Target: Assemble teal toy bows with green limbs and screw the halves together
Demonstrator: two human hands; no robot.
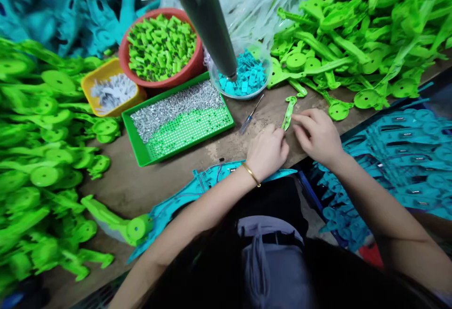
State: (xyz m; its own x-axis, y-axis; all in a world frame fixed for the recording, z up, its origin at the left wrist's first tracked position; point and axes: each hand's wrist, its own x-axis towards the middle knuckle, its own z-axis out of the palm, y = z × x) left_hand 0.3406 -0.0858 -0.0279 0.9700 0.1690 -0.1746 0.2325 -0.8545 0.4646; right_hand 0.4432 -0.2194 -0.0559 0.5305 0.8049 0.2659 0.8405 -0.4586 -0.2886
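Observation:
My left hand [267,151] is curled closed at the near end of a small slim green plastic piece [288,112] lying on the wooden bench [169,177]. My right hand [316,134] rests just right of that piece, fingers bent and pressed toward its lower end. What the fingertips of either hand pinch is hidden. A gold bangle circles my left wrist. A teal plastic part [197,189] lies under my left forearm. A small screwdriver [250,116] lies left of the green piece.
A green tray of tiny metal parts [180,120], a yellow tub [106,90], a red bowl of green clips [160,47] and a clear bowl of teal clips [243,76] stand behind. Green part heaps [353,26] flank both sides; teal parts [399,153] stack right. A grey column [208,17] hangs overhead.

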